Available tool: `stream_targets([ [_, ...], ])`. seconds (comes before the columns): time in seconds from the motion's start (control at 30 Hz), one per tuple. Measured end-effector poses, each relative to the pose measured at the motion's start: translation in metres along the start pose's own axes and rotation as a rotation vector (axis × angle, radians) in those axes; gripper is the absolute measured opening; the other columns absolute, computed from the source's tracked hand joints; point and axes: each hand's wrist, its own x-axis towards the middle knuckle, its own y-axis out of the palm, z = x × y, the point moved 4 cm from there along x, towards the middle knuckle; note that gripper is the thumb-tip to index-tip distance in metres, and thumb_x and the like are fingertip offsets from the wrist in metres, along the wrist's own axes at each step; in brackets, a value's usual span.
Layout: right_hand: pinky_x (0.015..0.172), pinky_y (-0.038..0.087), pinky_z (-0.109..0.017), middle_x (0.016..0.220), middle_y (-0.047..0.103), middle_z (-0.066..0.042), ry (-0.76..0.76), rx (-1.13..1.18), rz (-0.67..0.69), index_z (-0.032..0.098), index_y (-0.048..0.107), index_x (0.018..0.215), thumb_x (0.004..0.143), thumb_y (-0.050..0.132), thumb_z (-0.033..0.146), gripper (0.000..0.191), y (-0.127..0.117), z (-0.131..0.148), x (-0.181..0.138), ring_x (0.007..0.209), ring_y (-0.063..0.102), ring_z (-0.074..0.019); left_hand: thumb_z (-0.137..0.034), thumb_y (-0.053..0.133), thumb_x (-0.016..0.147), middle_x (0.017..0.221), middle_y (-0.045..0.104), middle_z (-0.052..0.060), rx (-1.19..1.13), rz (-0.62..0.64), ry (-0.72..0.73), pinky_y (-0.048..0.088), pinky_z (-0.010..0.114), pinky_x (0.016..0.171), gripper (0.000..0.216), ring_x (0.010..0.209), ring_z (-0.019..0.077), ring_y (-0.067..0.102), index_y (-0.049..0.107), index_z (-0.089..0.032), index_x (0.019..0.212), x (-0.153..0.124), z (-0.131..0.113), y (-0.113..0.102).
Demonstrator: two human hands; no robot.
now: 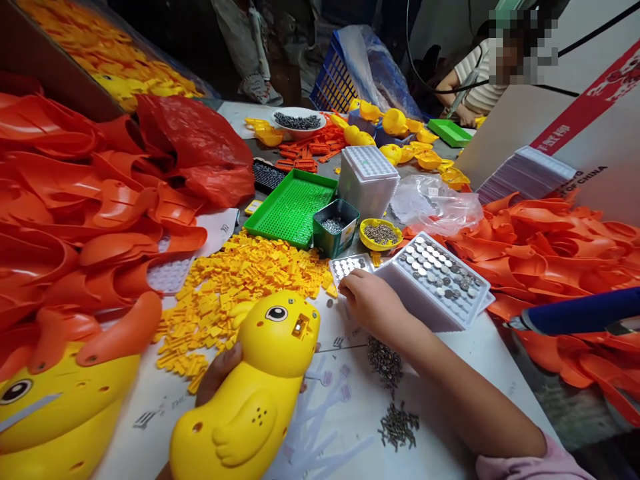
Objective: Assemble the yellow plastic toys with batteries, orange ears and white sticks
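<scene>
Desk: the desk was white, covered with paper sheets, crowded on every side.
Room: a workshop; another person sat at the far end, near a blue basket.
Left hand: the left hand had its grip closed around a yellow duck, glossy plastic, lying tilted at the near edge of the desk.
Right hand: the right hand rested on a small tray of round metal cells; I cannot tell how wide its grip was.
White tray: a bigger tray held rows of cells, just beside the right hand.
Green box: the green box held small metal parts.
Yellow bowl: the bowl held screws.
Loose: yellow chips and screw heaps lay on the desk.
Sides: orange shells were piled, smooth and curved.
</scene>
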Motion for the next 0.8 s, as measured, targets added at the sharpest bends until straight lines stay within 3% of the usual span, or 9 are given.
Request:
stream_targets([
  [0.17,0.059,0.037,-0.021,0.087,0.05,-0.003,-0.048,-0.057,0.042,0.011,0.067,0.095,0.095,0.078,-0.006,0.021,0.009,-0.001,-0.001,0.078,0.052,-0.0209,-0.064,0.043,0.084,0.131,0.053,0.015,0.003,-0.012,-0.002,0.044,0.047,0.089,0.064,0.097,0.0315,0.063,0.05,-0.026,0.134,0.0,-0.001,-0.003],
  [0.33,0.059,0.04,-0.021,0.087,0.049,-0.001,-0.187,-0.078,0.143,0.015,0.068,0.094,0.096,0.086,0.005,0.021,0.008,0.018,-0.005,0.078,0.052,-0.0202,-0.066,0.043,0.083,0.13,0.054,0.014,-0.005,-0.027,-0.007,0.042,0.05,0.096,0.067,0.096,0.0316,0.063,0.057,-0.019,0.128,0.0,-0.007,-0.001],
  [0.5,0.056,0.042,-0.022,0.086,0.049,-0.002,-0.247,-0.108,0.21,0.014,0.067,0.095,0.092,0.085,0.002,0.022,0.01,0.034,-0.008,0.077,0.052,-0.0226,-0.062,0.043,0.085,0.128,0.054,0.018,0.025,-0.087,0.021,0.041,0.056,0.092,0.063,0.095,0.0358,0.063,0.051,-0.021,0.133,-0.003,-0.008,0.0],
  [0.67,0.056,0.046,-0.024,0.088,0.049,-0.005,-0.251,-0.099,0.221,0.01,0.066,0.09,0.091,0.084,0.001,0.02,0.017,0.043,-0.008,0.078,0.052,-0.0249,-0.064,0.043,0.084,0.123,0.057,0.021,0.064,-0.167,0.036,0.044,0.056,0.088,0.064,0.092,0.0376,0.064,0.056,-0.019,0.127,-0.004,-0.004,-0.002],
  [0.8,0.059,0.047,-0.024,0.088,0.05,-0.007,-0.231,-0.024,0.175,0.008,0.065,0.089,0.088,0.083,-0.004,0.022,0.024,0.044,-0.008,0.081,0.052,-0.0265,-0.066,0.043,0.082,0.121,0.058,0.02,0.058,-0.195,0.025,0.046,0.051,0.089,0.067,0.085,0.0328,0.065,0.063,-0.014,0.119,-0.002,-0.003,-0.001],
])
